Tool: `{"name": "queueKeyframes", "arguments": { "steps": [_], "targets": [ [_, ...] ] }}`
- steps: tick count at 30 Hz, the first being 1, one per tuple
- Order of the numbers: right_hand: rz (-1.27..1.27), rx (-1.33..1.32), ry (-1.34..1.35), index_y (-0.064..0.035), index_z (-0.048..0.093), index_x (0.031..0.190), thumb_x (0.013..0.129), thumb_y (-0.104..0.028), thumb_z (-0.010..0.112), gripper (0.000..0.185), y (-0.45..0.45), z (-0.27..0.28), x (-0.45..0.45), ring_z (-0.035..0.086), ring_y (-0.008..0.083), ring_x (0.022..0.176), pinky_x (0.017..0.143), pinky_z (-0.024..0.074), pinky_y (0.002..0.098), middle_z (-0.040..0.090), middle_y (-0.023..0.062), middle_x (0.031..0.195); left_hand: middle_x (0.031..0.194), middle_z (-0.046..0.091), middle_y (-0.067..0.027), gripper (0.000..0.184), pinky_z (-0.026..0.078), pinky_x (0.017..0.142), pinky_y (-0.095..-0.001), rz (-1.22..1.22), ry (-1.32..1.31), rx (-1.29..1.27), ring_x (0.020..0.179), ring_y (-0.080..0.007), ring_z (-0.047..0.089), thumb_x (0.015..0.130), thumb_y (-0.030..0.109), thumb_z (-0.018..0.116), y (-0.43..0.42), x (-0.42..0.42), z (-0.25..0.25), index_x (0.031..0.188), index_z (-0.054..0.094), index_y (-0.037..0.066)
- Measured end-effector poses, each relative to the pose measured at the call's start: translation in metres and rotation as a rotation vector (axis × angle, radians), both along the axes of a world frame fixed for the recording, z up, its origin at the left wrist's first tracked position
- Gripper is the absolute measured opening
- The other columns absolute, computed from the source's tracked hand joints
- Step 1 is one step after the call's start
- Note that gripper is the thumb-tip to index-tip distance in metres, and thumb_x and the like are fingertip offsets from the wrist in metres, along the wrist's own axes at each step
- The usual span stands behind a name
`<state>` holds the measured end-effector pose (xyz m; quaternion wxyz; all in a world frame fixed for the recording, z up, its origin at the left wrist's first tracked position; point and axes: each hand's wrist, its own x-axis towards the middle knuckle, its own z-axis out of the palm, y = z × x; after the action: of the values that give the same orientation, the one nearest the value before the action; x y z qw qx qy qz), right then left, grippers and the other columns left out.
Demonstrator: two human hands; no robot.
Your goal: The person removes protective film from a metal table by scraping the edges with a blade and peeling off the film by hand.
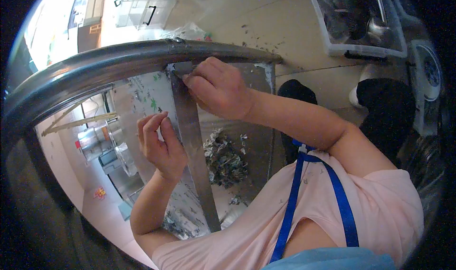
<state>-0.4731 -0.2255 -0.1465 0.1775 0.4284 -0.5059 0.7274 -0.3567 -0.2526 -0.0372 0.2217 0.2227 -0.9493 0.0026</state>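
Observation:
My right hand [216, 87] is closed, its fingertips pressed against the upper end of a flat metal bar [190, 137], just below a thick rounded metal tube [142, 54]. Whatever those fingers pinch is hidden. To the left of the bar, my left hand [161, 144] is raised with curled fingers, the thumb close to the index fingertip. I cannot make out anything between them. Whitish film with green and dark print [154, 92] covers a panel beside the bar. Beyond the bar lies a heap of crumpled grey-white scraps [223, 158].
A clear plastic bin [365, 49] with dark items and metalware stands on the tiled floor [280, 13]. Small dark bits lie scattered near the tube. A round fan-like object [427, 73] is at far right. Pots [95, 139] and other goods show at left.

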Motion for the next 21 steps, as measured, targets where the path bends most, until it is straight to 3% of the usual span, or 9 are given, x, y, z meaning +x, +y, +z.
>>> {"name": "queueKeyframes", "arguments": {
  "steps": [6,9,18,21],
  "targets": [
    [0.051,-0.052,0.083,-0.0022,0.05,0.066,0.05,-0.006,0.055,0.017,0.017,0.013,-0.001,0.046,0.0187,0.054,0.043,0.0395,0.026,0.047,0.0067,0.063,0.072,0.048,-0.0093,0.016,0.038,0.058,-0.0278,-0.144,0.011,-0.123,0.065,-0.0212,0.047,0.064,0.001,0.057,-0.004,-0.003,-0.001,0.079,0.053,0.003],
    [0.004,-0.052,0.17,-0.0026,0.049,0.063,0.05,-0.01,0.052,0.015,0.025,0.018,-0.006,0.048,0.0186,0.056,0.045,0.0408,0.0257,0.048,0.0066,0.064,0.073,0.048,-0.0058,0.021,0.038,0.057,-0.0263,-0.172,-0.178,-0.479,0.066,-0.0196,0.048,0.061,0.005,0.061,0.009,-0.023,0.016,0.081,0.055,0.007],
    [0.017,-0.11,0.209,-0.0027,0.05,0.064,0.049,-0.012,0.051,0.018,0.02,0.0,-0.008,0.049,0.0188,0.059,0.05,0.0426,0.0279,0.049,0.0067,0.065,0.071,0.049,-0.0009,0.019,0.038,0.056,-0.0258,-0.376,-0.434,-0.574,0.064,-0.0146,0.048,0.06,0.007,0.06,-0.001,-0.037,0.019,0.079,0.058,0.011],
    [0.072,-0.139,0.192,-0.0024,0.05,0.067,0.056,-0.014,0.054,0.017,0.014,-0.013,-0.009,0.049,0.0204,0.061,0.055,0.042,0.0264,0.049,0.0065,0.066,0.07,0.05,-0.0019,0.017,0.039,0.054,-0.0255,-0.438,-0.573,-0.621,0.063,-0.015,0.048,0.061,0.007,0.059,-0.001,-0.043,0.022,0.078,0.058,0.009]
  ]
}}
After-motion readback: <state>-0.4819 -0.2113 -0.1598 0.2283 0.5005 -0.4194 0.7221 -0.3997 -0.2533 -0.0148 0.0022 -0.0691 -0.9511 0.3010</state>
